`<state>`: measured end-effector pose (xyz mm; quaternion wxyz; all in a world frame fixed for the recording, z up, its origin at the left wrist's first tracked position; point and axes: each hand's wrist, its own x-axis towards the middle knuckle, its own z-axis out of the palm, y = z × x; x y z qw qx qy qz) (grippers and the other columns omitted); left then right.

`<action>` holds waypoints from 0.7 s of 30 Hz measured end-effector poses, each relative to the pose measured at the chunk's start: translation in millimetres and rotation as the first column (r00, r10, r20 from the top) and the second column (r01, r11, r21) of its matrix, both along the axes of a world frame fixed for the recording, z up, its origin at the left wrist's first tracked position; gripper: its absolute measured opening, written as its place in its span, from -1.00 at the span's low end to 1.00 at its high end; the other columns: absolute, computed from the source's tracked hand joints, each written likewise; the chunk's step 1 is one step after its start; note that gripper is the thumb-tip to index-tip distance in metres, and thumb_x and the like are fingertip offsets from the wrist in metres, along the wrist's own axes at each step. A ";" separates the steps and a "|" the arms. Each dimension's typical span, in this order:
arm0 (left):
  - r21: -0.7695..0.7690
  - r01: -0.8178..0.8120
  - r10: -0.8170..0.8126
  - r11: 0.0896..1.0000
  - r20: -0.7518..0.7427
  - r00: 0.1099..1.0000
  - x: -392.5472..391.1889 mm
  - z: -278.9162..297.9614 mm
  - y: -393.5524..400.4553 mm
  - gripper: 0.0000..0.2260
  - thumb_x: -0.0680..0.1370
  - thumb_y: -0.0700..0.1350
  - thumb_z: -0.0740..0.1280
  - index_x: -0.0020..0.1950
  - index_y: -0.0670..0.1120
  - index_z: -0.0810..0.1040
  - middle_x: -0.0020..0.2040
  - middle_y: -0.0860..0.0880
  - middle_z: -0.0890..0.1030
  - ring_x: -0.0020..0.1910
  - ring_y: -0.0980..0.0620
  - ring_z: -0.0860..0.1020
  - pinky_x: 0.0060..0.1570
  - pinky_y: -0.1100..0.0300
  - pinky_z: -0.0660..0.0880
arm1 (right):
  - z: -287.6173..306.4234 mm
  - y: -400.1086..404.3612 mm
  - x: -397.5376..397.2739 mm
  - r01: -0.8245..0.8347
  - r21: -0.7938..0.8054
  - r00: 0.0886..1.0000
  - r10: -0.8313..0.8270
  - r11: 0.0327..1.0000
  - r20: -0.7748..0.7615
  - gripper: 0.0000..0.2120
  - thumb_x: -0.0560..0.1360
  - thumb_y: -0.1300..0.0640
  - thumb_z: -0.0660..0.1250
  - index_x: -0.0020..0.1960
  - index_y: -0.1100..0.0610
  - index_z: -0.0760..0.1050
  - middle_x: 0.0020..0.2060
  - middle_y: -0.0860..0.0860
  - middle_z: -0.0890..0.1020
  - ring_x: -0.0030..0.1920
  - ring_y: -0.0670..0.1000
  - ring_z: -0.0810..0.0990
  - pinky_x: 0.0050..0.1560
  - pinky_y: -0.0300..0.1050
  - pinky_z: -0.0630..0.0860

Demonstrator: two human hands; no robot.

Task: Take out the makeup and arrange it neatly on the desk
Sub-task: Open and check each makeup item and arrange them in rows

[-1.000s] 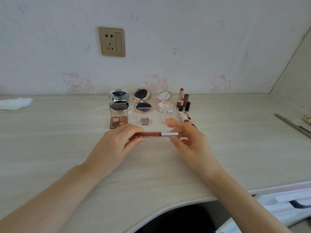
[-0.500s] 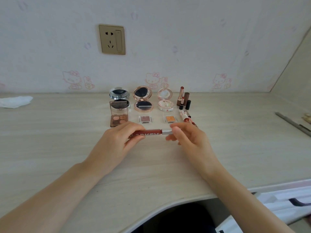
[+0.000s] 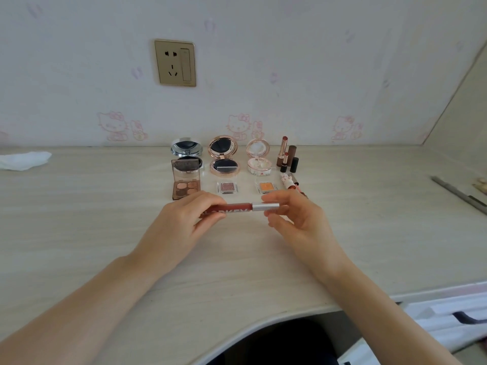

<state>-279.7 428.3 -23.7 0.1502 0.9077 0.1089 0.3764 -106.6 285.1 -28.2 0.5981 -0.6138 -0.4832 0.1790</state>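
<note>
Lip gloss tube (image 3: 238,208) is held level just above the desk (image 3: 79,233), in front of the laid-out makeup. Left hand (image 3: 181,225) grips the red body w/ fingers curled round it; right hand (image 3: 297,219) pinches the silver cap (image 3: 265,206) between thumb & fingertips. Looks like the cap is about to be pulled or twisted off – most pieces behind sit open, e.g. the eyeshadow palette (image 3: 185,184) and two small pans (image 3: 228,187). To do it well: keep the body steady, turn only the cap, draw straight out so the wand doesn't smear. Then set both by the lipsticks (image 3: 286,156) – gently, since the upright ones tip easily.
</note>
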 end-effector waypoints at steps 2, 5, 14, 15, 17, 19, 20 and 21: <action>-0.002 0.002 -0.002 1.000 0.002 1.000 0.1 0.2 -0.7 -0.83 0.51 -0.08 0.35 0.03 -0.13 0.60 -0.15 0.15 0.54 -0.19 0.20 0.51 -0.15 0.26 0.48 | -0.3 -0.4 0.3 -0.025 0.026 0.994 0.027 0.999 -0.104 -0.73 0.48 0.18 0.39 0.13 -0.07 0.54 -0.05 -0.02 0.65 -0.03 -0.02 0.65 -0.01 -0.15 0.59; 0.014 0.011 -0.011 1.000 -0.014 1.000 0.8 -0.6 -2.1 -0.83 0.51 -0.08 0.34 0.04 -0.12 0.60 -0.15 0.13 0.55 -0.19 0.21 0.51 -0.15 0.29 0.47 | -0.5 2.0 -1.3 0.012 -0.016 0.993 -0.014 1.000 -0.113 -0.90 0.55 0.12 0.31 0.04 0.04 0.56 -0.25 -0.03 0.69 -0.17 -0.08 0.66 -0.10 -0.18 0.59; 0.011 0.018 -0.018 1.000 -0.014 1.000 0.1 -0.4 -1.9 -0.82 0.52 -0.07 0.33 0.04 -0.13 0.59 -0.15 0.16 0.53 -0.20 0.23 0.49 -0.16 0.32 0.46 | -1.8 2.5 -0.6 0.071 -0.018 0.996 -0.072 0.997 -0.058 -0.81 0.53 0.07 0.34 0.13 -0.10 0.51 -0.24 -0.03 0.66 -0.20 -0.11 0.63 -0.16 -0.24 0.52; 0.015 0.021 -0.021 1.000 -0.018 1.000 0.6 -0.7 -2.4 -0.82 0.52 -0.07 0.33 0.04 -0.13 0.59 -0.15 0.15 0.54 -0.20 0.23 0.49 -0.16 0.34 0.45 | -1.5 3.0 -1.0 0.070 -0.033 0.997 -0.071 0.997 -0.028 -0.88 0.55 0.10 0.30 0.06 -0.06 0.54 -0.30 -0.04 0.66 -0.26 -0.13 0.62 -0.19 -0.26 0.50; 0.019 0.021 -0.021 1.000 -0.019 1.000 1.3 -1.4 -2.6 -0.82 0.51 -0.08 0.33 0.03 -0.14 0.60 -0.15 0.15 0.54 -0.20 0.24 0.48 -0.16 0.35 0.44 | -1.5 2.6 -2.0 0.042 -0.033 0.999 -0.041 0.999 0.019 -0.86 0.56 0.18 0.29 0.03 -0.03 0.55 -0.32 -0.02 0.65 -0.29 -0.13 0.61 -0.23 -0.29 0.50; 0.004 0.010 -0.010 1.000 -0.010 1.000 1.1 -1.4 -1.4 -0.82 0.51 -0.07 0.33 0.03 -0.13 0.60 -0.15 0.17 0.52 -0.20 0.23 0.48 -0.16 0.34 0.44 | -1.2 0.7 -2.2 0.001 -0.018 1.000 -0.001 1.000 0.017 -0.72 0.52 0.24 0.34 0.15 -0.08 0.51 -0.20 0.10 0.62 -0.23 -0.07 0.62 -0.19 -0.25 0.52; -0.001 0.006 -0.006 1.000 -0.006 1.000 0.8 -1.3 -0.9 -0.82 0.51 -0.07 0.33 0.04 -0.13 0.60 -0.15 0.17 0.51 -0.20 0.22 0.49 -0.15 0.33 0.44 | -1.8 0.4 -1.9 -0.002 -0.019 1.000 0.002 1.000 0.003 -0.64 0.50 0.22 0.37 0.20 -0.12 0.47 -0.13 0.14 0.59 -0.18 -0.06 0.62 -0.16 -0.22 0.54; -0.002 0.006 -0.006 1.000 -0.003 1.000 0.5 -1.5 -0.8 -0.82 0.51 -0.07 0.33 0.04 -0.12 0.60 -0.14 0.17 0.52 -0.19 0.21 0.49 -0.15 0.32 0.45 | -2.1 0.3 -1.9 0.013 -0.029 1.000 -0.014 0.999 -0.013 -0.61 0.49 0.17 0.40 0.22 -0.17 0.44 -0.09 0.13 0.57 -0.15 -0.05 0.62 -0.14 -0.18 0.56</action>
